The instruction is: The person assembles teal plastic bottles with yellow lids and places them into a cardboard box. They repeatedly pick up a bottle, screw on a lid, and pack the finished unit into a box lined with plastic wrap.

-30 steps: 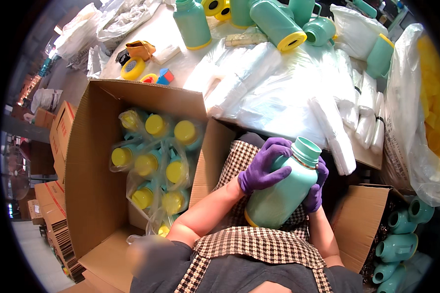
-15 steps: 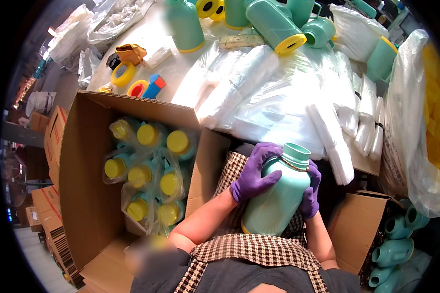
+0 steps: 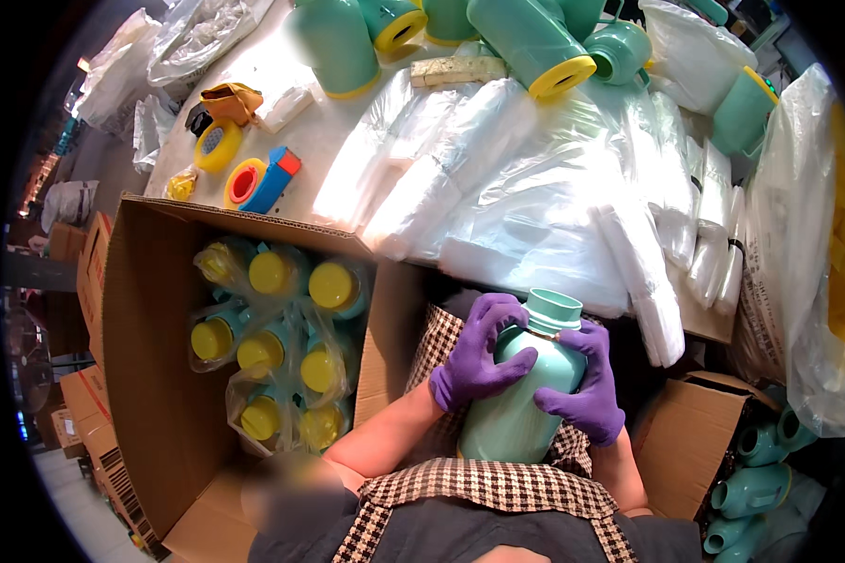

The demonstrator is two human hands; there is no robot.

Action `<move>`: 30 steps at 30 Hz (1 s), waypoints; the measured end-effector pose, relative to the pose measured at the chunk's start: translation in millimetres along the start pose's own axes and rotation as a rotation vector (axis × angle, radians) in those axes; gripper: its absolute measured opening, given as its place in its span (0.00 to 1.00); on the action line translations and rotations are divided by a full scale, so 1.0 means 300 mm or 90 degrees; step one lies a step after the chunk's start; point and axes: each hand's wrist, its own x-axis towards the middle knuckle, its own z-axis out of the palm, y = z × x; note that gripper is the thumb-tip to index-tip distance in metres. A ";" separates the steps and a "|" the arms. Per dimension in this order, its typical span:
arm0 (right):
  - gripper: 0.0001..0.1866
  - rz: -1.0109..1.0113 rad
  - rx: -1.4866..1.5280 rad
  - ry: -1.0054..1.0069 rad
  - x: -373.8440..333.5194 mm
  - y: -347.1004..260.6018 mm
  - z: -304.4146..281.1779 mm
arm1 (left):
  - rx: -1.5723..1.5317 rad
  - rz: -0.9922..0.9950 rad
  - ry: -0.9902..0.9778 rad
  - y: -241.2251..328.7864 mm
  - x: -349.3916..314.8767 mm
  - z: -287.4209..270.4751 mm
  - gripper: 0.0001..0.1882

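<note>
Purple-gloved, my left hand (image 3: 479,364) and right hand (image 3: 593,392) hold the mint-green flask (image 3: 505,422) at lower centre, best with even pressure.

The checked apron (image 3: 498,479) hides most of the base of the held bottle (image 3: 507,422); blur smears the left sleeve (image 3: 314,537); the upper edge cuts off a standing jug (image 3: 345,52), its left side blurred.

This looked like a packing workshop: bagged, yellow-capped flasks (image 3: 332,284) stood in a large open carton (image 3: 145,366), with stacked boxes (image 3: 92,399) left of that carton and, beyond it, a worktable (image 3: 261,58) bearing plastic bundles (image 3: 526,211) and tape (image 3: 244,182).
</note>
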 end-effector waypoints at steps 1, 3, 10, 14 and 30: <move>0.41 -0.011 0.004 0.000 -0.004 -0.002 0.002 | -0.024 -0.005 0.001 0.000 -0.007 0.000 0.23; 0.41 -0.004 -0.009 0.003 -0.014 0.012 0.008 | -0.008 0.001 -0.009 -0.002 -0.018 -0.008 0.22; 0.42 -0.119 -0.208 0.066 -0.018 -0.084 0.024 | 0.051 0.096 0.047 0.068 0.008 -0.004 0.16; 0.40 -0.454 -0.253 0.114 0.031 -0.355 -0.006 | -0.018 0.308 0.087 0.287 0.137 -0.026 0.32; 0.30 0.039 -0.857 0.584 0.138 -0.654 -1.563 | 0.016 -0.380 -0.001 0.313 -0.111 -0.232 0.26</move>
